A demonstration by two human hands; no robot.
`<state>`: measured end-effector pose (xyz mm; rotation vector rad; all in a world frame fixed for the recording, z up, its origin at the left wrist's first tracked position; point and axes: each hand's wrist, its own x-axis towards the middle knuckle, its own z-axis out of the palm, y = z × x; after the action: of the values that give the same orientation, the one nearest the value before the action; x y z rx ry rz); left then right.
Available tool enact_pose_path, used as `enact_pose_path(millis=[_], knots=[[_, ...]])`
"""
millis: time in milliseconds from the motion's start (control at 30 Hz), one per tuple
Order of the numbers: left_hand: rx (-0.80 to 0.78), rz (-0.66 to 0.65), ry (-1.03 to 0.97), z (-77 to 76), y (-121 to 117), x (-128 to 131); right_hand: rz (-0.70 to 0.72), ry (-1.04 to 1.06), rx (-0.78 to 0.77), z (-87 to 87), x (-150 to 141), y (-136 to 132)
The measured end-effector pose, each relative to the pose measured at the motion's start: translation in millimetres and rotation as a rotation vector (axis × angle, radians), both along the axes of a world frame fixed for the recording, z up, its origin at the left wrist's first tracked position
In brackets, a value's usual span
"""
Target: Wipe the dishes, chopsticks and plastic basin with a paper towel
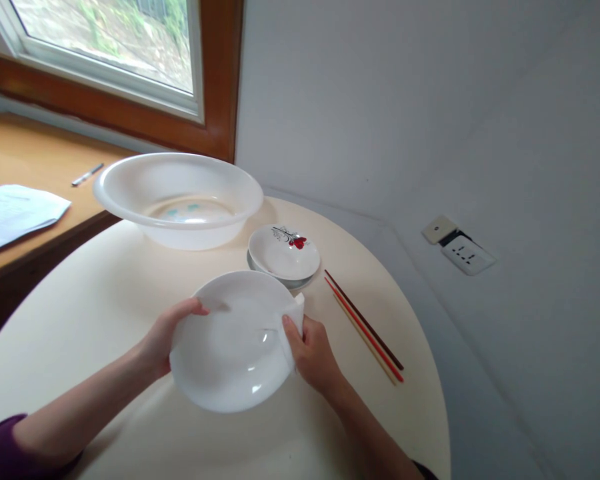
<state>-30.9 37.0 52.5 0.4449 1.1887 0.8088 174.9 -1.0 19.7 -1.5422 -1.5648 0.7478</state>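
Observation:
A white plate (230,347) is held up above the round table, tilted toward me. My left hand (167,333) grips its left edge, thumb on the inner face and the other fingers hidden underneath. At the right rim my right hand (313,350) is closed on a folded white tissue (291,333), which wraps over the plate's edge. Just beyond the plate sits a small stack of dishes, the top dish (280,257) bearing a red flower print.
A large whitish plastic basin (180,230) stands at the back left of the cream table (105,300). Several chopsticks (365,327) lie at the right. A wooden desk (40,150) at left holds papers (17,210) and a pen (87,175). Walls close off the back and right.

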Motion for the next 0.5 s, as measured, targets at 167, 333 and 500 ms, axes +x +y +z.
enact_pose_path(millis=[167,333,500], knots=[[0.044,0.117,-0.004,0.2,-4,4,-0.077,0.156,-0.045,-12.9,-12,1],[0.111,0.289,-0.015,-0.3,-3,7,-0.174,0.324,-0.183,-28.7,-31,-4],[0.176,0.354,-0.067,-0.7,-5,9,-0.262,0.578,-0.350,-40.5,-52,-17]])
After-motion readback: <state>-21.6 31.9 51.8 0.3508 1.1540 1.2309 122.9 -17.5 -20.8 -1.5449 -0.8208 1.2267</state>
